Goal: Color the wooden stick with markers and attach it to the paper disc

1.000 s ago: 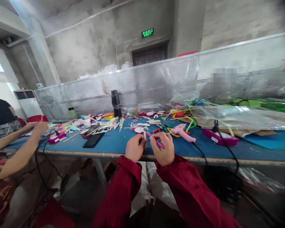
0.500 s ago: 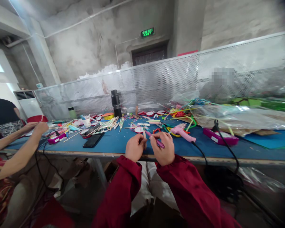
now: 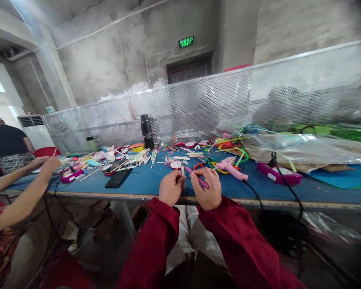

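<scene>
Head view shows the long blue-topped work table (image 3: 144,182), its far side crowded with loose craft sticks that a sleeve could sweep off. Over its near edge, the right hand (image 3: 207,192) pinches a slim purple pen (image 3: 199,180); the left hand (image 3: 171,190) closes on a pale wooden stick (image 3: 183,170), which may slip. A green sign (image 3: 186,41) reads EXIT.

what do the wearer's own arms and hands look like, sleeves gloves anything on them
Both arms are covered to the wrist by long dark red sleeves of plain, loose, creased fabric with no visible print or markings. The left hand and right hand are bare: no gloves, and no rings, watch or bands can be made out. No cables are attached to the arms.
</scene>
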Demonstrator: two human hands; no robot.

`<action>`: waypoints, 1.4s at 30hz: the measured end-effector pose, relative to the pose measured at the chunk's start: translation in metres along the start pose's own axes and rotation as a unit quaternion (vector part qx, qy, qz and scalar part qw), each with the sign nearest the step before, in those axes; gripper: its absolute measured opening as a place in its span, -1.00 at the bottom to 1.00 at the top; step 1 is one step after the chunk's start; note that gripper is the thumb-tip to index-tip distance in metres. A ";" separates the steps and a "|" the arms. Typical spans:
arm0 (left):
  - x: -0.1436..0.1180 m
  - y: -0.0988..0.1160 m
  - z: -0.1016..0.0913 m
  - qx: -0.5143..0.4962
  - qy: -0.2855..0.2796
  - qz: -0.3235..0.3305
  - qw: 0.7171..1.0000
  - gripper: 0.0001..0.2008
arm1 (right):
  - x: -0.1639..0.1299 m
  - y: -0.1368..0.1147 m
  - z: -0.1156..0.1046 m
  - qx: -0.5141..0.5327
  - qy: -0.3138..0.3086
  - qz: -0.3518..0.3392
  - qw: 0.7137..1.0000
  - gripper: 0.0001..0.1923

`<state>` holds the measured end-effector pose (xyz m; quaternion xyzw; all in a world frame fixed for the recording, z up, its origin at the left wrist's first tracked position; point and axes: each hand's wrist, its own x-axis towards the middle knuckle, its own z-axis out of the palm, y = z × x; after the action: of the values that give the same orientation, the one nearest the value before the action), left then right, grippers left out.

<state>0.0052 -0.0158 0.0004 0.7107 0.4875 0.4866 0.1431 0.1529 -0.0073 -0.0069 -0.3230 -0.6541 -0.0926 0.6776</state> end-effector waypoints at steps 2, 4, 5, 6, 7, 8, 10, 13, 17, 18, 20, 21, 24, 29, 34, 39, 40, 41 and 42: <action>0.000 -0.001 0.000 -0.004 -0.002 0.000 1.000 -0.76 | 0.000 0.000 0.000 0.001 0.000 0.000 1.000 -0.89; 0.001 -0.002 0.001 -0.005 -0.003 -0.002 1.000 -0.75 | 0.000 -0.001 0.000 0.003 0.001 -0.002 1.000 -0.89; 0.001 -0.002 0.001 -0.005 -0.003 -0.004 1.000 -0.75 | 0.000 -0.001 0.000 0.004 0.001 -0.003 1.000 -0.88; 0.001 -0.002 0.001 -0.004 -0.002 -0.004 1.000 -0.76 | 0.000 -0.001 0.000 0.004 0.001 -0.004 1.000 -0.88; 0.001 -0.002 0.001 -0.004 -0.002 -0.004 1.000 -0.76 | 0.000 -0.001 0.000 0.003 0.001 -0.003 1.000 -0.88; 0.000 -0.001 0.001 -0.004 -0.001 -0.003 1.000 -0.76 | 0.000 -0.001 0.000 0.003 0.002 -0.002 1.000 -0.88; 0.000 0.000 0.000 -0.003 -0.002 -0.001 1.000 -0.75 | 0.000 -0.002 0.000 0.003 0.001 -0.001 1.000 -0.88; 0.000 0.001 -0.001 0.000 -0.006 -0.001 1.000 -0.76 | 0.000 -0.002 0.000 0.003 -0.007 -0.001 1.000 -0.88; 0.000 0.002 -0.001 0.010 -0.005 -0.004 1.000 -0.76 | 0.000 -0.002 -0.001 -0.001 -0.006 0.001 1.000 -0.88; 0.000 0.002 0.000 0.012 -0.005 -0.005 1.000 -0.76 | 0.000 -0.002 -0.001 -0.001 -0.007 0.000 1.000 -0.88; 0.000 0.002 0.000 0.011 -0.005 -0.006 1.000 -0.77 | 0.000 -0.001 0.000 0.000 -0.009 -0.005 1.000 -0.88; 0.000 0.001 0.000 0.009 -0.006 -0.005 1.000 -0.77 | 0.000 -0.001 0.000 0.001 -0.010 -0.007 1.000 -0.89; 0.000 0.000 0.001 0.002 -0.004 -0.002 1.000 -0.76 | 0.000 -0.001 0.000 0.001 -0.005 -0.002 1.000 -0.88; 0.000 0.001 0.000 0.006 -0.003 -0.004 1.000 -0.76 | 0.000 -0.002 -0.001 0.002 -0.018 0.005 1.000 -0.88; 0.000 0.003 0.000 0.016 -0.004 -0.005 1.000 -0.74 | 0.000 -0.001 -0.001 -0.001 -0.010 0.001 1.000 -0.88; 0.000 0.002 0.000 0.009 -0.004 -0.004 1.000 -0.77 | 0.000 -0.002 -0.001 0.004 -0.018 -0.008 1.000 -0.88; 0.000 0.002 0.000 0.009 -0.005 -0.005 1.000 -0.77 | 0.000 -0.002 -0.001 0.004 -0.019 -0.007 1.000 -0.88; 0.000 0.002 -0.001 0.010 -0.006 -0.005 1.000 -0.77 | 0.000 -0.002 -0.001 0.003 -0.021 -0.006 1.000 -0.89; 0.000 0.003 -0.001 0.010 -0.007 -0.005 1.000 -0.76 | 0.000 -0.002 -0.001 0.002 -0.023 -0.003 1.000 -0.89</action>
<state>0.0059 -0.0173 0.0025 0.7129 0.4952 0.4757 0.1421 0.1527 -0.0090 -0.0059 -0.3215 -0.6708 -0.0862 0.6628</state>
